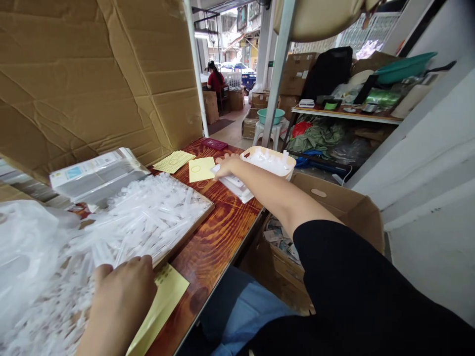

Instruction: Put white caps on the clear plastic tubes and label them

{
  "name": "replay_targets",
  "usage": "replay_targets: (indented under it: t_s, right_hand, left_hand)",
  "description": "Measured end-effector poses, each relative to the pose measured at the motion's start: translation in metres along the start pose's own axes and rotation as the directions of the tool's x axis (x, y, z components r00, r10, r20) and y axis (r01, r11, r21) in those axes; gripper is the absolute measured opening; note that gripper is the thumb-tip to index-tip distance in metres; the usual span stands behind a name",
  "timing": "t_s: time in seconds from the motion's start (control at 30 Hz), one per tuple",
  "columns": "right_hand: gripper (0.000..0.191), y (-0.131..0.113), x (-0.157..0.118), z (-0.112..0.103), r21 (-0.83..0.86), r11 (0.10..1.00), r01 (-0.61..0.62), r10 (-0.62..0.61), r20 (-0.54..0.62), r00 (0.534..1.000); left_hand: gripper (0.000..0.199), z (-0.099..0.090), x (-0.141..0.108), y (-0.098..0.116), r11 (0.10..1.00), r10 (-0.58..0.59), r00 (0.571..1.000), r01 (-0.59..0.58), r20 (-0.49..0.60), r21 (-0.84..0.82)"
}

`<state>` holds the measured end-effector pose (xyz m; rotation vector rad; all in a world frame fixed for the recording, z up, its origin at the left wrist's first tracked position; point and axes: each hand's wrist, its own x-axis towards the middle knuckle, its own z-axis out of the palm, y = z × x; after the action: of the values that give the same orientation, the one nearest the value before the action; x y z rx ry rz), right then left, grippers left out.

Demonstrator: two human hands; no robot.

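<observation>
My left hand (124, 284) is closed, fingers curled down at the near corner of a shallow tray (191, 228) heaped with clear plastic tubes (148, 212). Its fingertips are hidden, so what they hold does not show. Under its right side lies a yellow sticker sheet (166, 291). My right hand (227, 165) reaches across the table, fingers apart, resting over a flat stack of clear plastic packs (237, 188). Left of that hand is a yellow sheet with a circle on it (201, 169). Right behind it stands a cream basket (289, 165) holding white pieces.
Another dotted yellow sheet (173, 161) and a dark red phone-like object (214, 144) lie at the table's far end. A plastic-wrapped box (100, 173) stands behind the tubes. Tall cardboard (100, 74) walls the left. An open carton (341, 202) sits below right. A person (215, 78) sits far off.
</observation>
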<state>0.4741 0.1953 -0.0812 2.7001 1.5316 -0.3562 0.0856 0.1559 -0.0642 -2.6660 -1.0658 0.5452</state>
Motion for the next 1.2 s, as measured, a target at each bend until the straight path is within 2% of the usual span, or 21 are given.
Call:
replay_targets:
  t_s: [0.17, 0.3, 0.57, 0.87, 1.03, 1.2]
  right_hand:
    - [0.103, 0.004, 0.009, 0.007, 0.066, 0.996, -0.051, 0.046, 0.076, 0.996]
    - [0.098, 0.006, 0.013, 0.015, 0.109, 0.988, -0.109, 0.1, 0.082, 0.992]
    - [0.111, 0.0, 0.012, 0.018, 0.154, 0.959, -0.237, 0.223, 0.105, 0.969]
    - [0.117, -0.008, 0.005, 0.022, 0.22, 0.939, -0.265, 0.246, 0.11, 0.963]
    - [0.125, -0.005, 0.007, 0.025, 0.241, 0.944, -0.226, 0.209, 0.093, 0.973]
    - [0.119, -0.003, 0.007, 0.023, 0.234, 0.955, -0.182, 0.168, 0.081, 0.982]
  left_hand:
    - [0.032, -0.007, -0.004, 0.006, 0.999, -0.037, 0.997, 0.038, 0.062, -0.016]
    - [0.038, -0.014, -0.008, 0.013, 0.998, -0.058, 0.995, 0.059, 0.08, -0.014]
    - [0.036, -0.011, -0.008, 0.015, 0.995, -0.086, 0.993, 0.089, 0.077, -0.038]
    - [0.03, -0.013, -0.007, 0.015, 0.995, -0.081, 0.994, 0.085, 0.074, -0.047]
    - [0.03, -0.013, -0.006, 0.016, 0.994, -0.096, 0.993, 0.099, 0.063, -0.038]
    - [0.031, -0.01, -0.006, 0.017, 0.994, -0.099, 0.994, 0.101, 0.043, -0.034]
